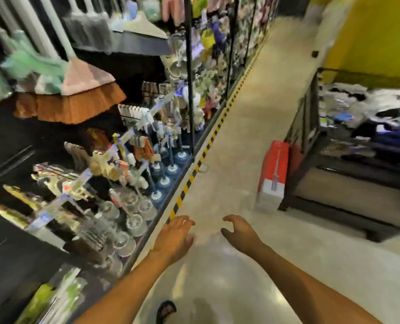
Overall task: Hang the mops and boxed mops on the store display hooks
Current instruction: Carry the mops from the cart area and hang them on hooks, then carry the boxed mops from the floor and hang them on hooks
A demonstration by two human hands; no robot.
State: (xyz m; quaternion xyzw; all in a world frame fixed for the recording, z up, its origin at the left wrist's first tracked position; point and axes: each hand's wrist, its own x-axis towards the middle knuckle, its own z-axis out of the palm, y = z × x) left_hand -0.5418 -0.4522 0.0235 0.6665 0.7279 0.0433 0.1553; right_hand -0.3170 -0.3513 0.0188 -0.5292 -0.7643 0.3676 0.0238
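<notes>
Frame motion-blurred. My left hand [174, 238] and right hand [240, 230] reach out over the aisle floor [229, 160], both empty with fingers loosely spread and curled. Red-and-white boxed mop [273, 175] stands on the floor, leaning on the dark rack [311, 146] at right, print unreadable. Brooms [77, 94] hang at left, handles cut off; small goods below too smeared to identify.

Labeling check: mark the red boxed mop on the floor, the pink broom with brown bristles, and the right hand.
red boxed mop [275, 169], head view, on the box's red front face.
pink broom [86, 79], head view, on the pink head above the bristles.
right hand [240, 230], head view, on the hand's back.
</notes>
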